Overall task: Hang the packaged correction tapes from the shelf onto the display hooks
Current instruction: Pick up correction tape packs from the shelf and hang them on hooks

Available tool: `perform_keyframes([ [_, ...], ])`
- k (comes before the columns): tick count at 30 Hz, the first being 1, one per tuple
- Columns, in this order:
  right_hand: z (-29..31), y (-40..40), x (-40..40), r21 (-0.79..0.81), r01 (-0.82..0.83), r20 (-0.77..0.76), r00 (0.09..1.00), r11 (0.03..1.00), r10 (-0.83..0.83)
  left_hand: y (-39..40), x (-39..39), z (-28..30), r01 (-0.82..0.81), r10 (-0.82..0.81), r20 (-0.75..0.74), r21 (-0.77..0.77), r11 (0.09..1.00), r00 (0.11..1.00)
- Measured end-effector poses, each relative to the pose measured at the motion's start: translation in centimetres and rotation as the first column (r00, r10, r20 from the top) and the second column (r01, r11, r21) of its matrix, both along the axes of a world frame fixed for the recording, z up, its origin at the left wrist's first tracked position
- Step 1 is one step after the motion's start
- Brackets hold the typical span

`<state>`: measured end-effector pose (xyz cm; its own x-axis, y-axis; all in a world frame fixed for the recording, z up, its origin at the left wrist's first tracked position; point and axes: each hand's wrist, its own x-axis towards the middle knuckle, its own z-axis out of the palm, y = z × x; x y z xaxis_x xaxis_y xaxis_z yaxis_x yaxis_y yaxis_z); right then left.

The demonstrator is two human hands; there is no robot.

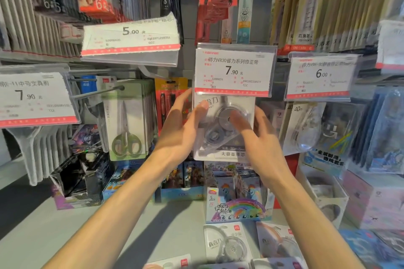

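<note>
A packaged correction tape (220, 137), a clear blister on a white card, is held up right under the 7.90 price tag (232, 70). Its top edge is hidden behind that tag, so the hook is out of sight. My left hand (181, 129) grips the pack's left edge, thumb on the front. My right hand (260, 135) holds the right side, with fingers spread across the blister. Several more packaged correction tapes (227, 244) lie flat on the grey shelf (170, 231) near the bottom edge of the view.
Hanging scissors packs (126, 122) and a bare hook (98, 91) are to the left. Other tape packs (306, 129) hang to the right under a 6.00 tag (320, 76). Boxes of cards (238, 194) stand on the shelf behind my forearms.
</note>
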<state>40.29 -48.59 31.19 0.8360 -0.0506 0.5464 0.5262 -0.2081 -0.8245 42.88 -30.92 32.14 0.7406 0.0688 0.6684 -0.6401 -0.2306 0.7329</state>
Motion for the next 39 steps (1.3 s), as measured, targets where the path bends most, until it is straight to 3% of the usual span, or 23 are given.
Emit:
perform_keyframes([
  [6, -0.1, 0.0, 0.3, 0.060, -0.041, -0.077, 0.996, 0.997, 0.045, 0.1, -0.1, 0.0, -0.031, 0.031, -0.008, -0.005, 0.999, 0.999],
  [15, 0.6, 0.3, 1.6, 0.081, -0.020, -0.002, 1.000, 0.996, 0.021, -0.7, 0.6, 0.6, 0.028, -0.035, -0.058, -0.113, 0.993, 0.998],
  [24, 0.9, 0.7, 3.5, 0.147, -0.131, -0.003, 0.991, 0.981, 0.132, -0.4, 1.1, 0.8, 0.011, -0.015, -0.074, -0.052, 0.999, 0.997],
  [29, 0.7, 0.3, 2.3, 0.070, -0.111, 0.031, 0.994, 0.991, 0.109, -0.3, 1.0, 0.7, 0.006, -0.015, -0.102, -0.088, 0.996, 0.995],
  [39, 0.9, 0.8, 3.6, 0.124, -0.083, 0.025, 0.996, 0.989, 0.080, -0.6, 0.4, 1.1, -0.015, 0.001, -0.144, -0.094, 0.995, 0.990],
])
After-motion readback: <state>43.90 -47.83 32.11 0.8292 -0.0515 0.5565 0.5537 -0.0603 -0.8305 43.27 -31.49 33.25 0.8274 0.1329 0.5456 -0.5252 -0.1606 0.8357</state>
